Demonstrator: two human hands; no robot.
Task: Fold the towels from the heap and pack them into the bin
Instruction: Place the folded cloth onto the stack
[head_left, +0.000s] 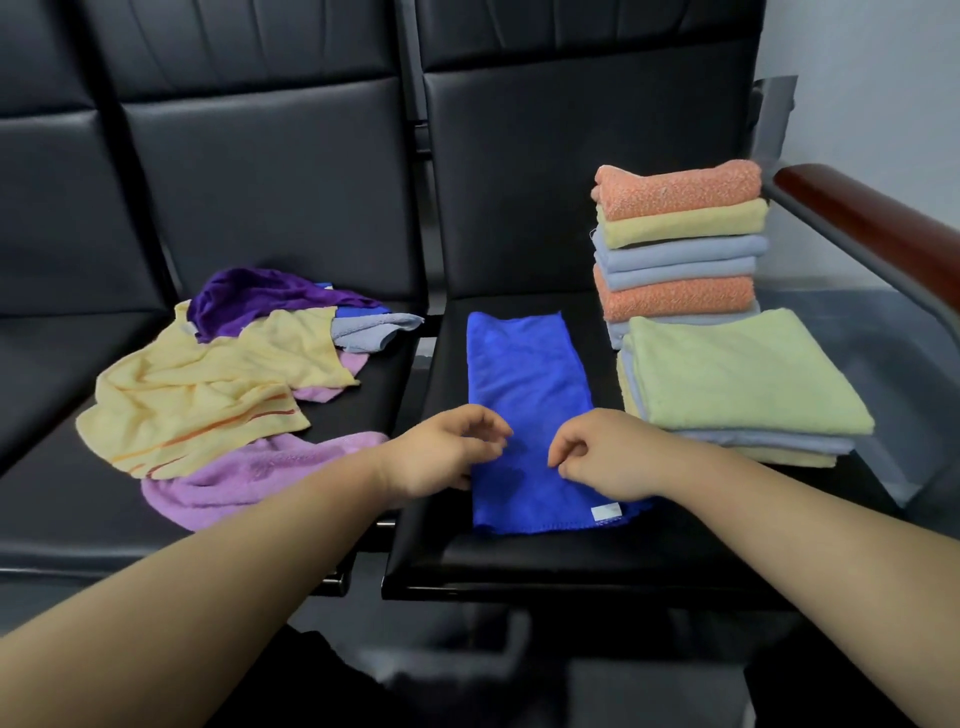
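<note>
The person is hovering the left hand (447, 452) and right hand (608, 454) over the near half of the blue towel (524, 374), which is lying as a long strip on the right seat (519, 556), likely so the near end can be taken up for the next fold. Both sets of fingers are hanging loosely curled, grasping nothing (the tips may be brushing the cloth). The heap (208, 384) is sitting within reach on the left seat (52, 519), while folded stacks (675, 249) are standing at the right, seemingly inside a clear bin (904, 467).

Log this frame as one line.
phase: folding; blue towel: flat on seat; left hand: at left edge; right hand: over towel; grip: unclear
</note>
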